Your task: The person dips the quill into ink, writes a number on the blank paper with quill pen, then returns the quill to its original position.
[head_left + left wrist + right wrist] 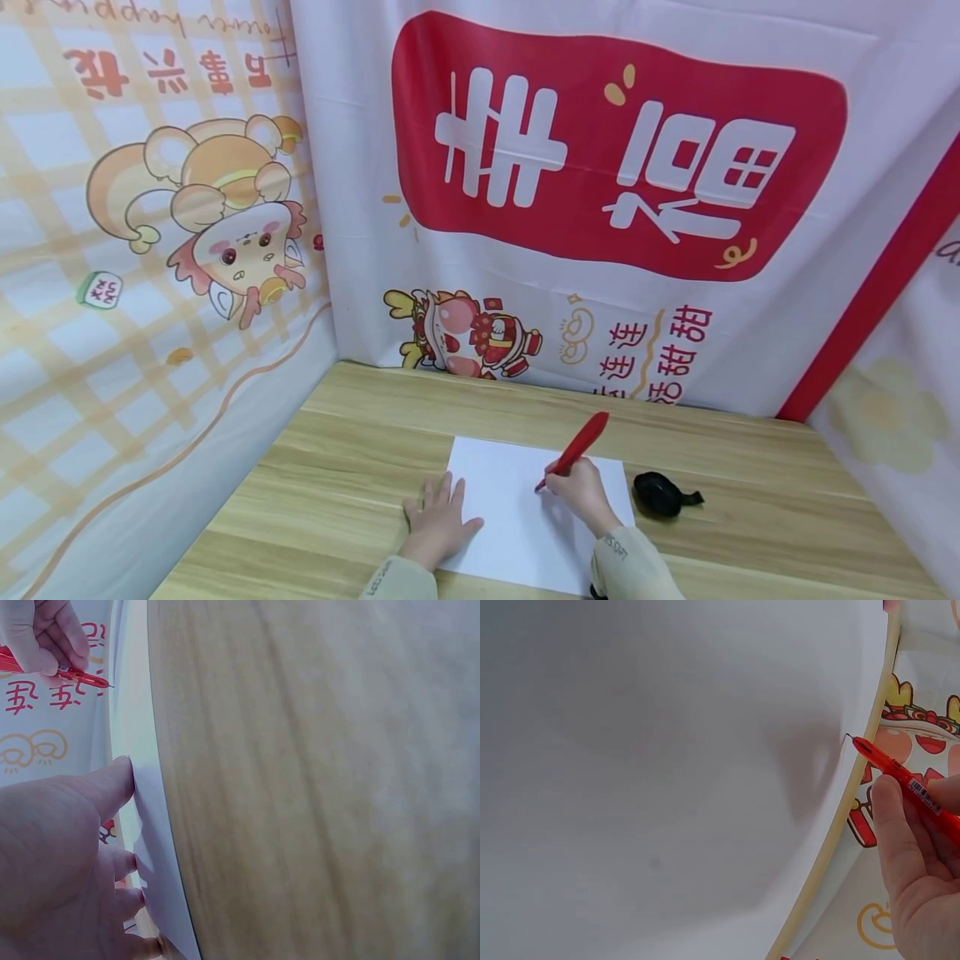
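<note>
Head view: losing left sleeve (401,581) and right sleeve (637,571) at bottom edge; failing to read cuff lettering (615,546). Glimpsing only a sliver of dark object (596,592) beside right sleeve; not identifying it. Losing part of paper (517,529) behind right hand (583,489). Left wrist view: losing left hand (56,855) partly past left edge, plus back end of red pen (84,676). Right wrist view: straining at pen label (924,795), too small to read.

Left sleeve (401,582), right sleeve (637,571): both pale grey-beige, long. Small dark lettering (617,547) on each, too small to read.
</note>
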`<move>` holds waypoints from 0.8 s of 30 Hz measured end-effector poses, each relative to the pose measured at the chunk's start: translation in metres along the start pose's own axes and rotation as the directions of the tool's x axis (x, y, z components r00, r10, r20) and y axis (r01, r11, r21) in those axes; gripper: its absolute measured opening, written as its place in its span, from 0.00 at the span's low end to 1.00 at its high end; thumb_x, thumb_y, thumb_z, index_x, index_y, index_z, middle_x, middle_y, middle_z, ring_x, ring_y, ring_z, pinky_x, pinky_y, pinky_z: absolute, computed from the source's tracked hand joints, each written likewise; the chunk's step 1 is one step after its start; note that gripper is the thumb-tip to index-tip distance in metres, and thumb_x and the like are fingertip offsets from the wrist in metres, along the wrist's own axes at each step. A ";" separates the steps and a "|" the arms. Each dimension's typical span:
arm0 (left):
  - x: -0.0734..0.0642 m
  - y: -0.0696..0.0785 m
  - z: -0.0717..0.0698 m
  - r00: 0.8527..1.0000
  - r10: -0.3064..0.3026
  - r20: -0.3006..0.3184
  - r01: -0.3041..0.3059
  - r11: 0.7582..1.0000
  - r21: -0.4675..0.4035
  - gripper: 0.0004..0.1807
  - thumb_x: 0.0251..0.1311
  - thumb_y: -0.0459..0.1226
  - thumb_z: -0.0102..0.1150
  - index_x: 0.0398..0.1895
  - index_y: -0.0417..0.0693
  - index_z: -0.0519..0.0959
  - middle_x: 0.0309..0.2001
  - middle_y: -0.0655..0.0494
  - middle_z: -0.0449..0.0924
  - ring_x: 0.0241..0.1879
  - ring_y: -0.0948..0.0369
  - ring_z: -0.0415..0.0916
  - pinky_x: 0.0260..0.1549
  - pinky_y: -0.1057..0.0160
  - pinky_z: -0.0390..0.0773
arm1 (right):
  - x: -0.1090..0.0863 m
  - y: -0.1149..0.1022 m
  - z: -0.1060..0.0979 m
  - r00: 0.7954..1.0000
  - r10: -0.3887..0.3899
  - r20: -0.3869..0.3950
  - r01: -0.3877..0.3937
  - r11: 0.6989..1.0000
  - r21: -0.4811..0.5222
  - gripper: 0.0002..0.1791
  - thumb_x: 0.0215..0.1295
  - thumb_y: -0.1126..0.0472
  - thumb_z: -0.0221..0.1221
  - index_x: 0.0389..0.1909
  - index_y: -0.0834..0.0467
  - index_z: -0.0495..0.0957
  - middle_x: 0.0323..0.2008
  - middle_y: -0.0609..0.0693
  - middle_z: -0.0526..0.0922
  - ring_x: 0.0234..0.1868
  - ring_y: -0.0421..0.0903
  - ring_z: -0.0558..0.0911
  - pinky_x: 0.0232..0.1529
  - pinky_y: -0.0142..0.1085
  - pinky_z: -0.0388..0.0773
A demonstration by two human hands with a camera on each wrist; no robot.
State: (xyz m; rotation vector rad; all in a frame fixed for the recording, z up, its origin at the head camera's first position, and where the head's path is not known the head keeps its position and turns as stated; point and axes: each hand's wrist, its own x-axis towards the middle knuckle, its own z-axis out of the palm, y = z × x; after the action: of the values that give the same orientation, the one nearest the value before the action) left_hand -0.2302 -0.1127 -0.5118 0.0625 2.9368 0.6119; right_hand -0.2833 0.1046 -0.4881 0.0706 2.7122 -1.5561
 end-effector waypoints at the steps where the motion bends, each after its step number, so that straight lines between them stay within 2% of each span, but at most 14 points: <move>1: 0.000 0.000 0.000 1.000 0.000 0.000 0.000 1.000 0.001 0.39 0.58 0.56 0.51 0.66 0.41 0.61 0.69 0.39 0.49 0.66 0.35 0.38 0.51 0.26 0.33 | -0.001 0.000 0.000 1.000 -0.005 0.002 0.005 1.000 -0.001 0.06 0.51 0.72 0.60 0.32 0.65 0.79 0.24 0.50 0.80 0.26 0.44 0.78 0.30 0.37 0.78; 13: 0.000 0.000 0.000 1.000 0.002 0.001 -0.002 1.000 0.016 0.39 0.58 0.56 0.51 0.66 0.41 0.61 0.69 0.39 0.50 0.66 0.35 0.38 0.51 0.26 0.33 | -0.007 0.000 -0.001 1.000 -0.026 0.015 0.026 1.000 -0.003 0.06 0.51 0.71 0.60 0.32 0.64 0.79 0.24 0.52 0.80 0.26 0.44 0.79 0.31 0.38 0.79; 24: 0.003 -0.002 0.006 1.000 -0.005 0.002 0.005 1.000 0.019 0.39 0.58 0.57 0.51 0.67 0.42 0.60 0.69 0.40 0.49 0.66 0.35 0.37 0.51 0.26 0.31 | -0.010 0.004 -0.001 0.999 -0.035 0.033 0.035 0.999 -0.010 0.06 0.49 0.72 0.60 0.31 0.64 0.79 0.23 0.49 0.80 0.24 0.43 0.78 0.28 0.36 0.78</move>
State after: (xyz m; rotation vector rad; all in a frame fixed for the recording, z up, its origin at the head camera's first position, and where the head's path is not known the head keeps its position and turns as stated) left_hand -0.2321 -0.1121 -0.5180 0.0580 2.9397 0.5831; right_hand -0.2734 0.1073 -0.4903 -0.0027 2.7109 -1.5374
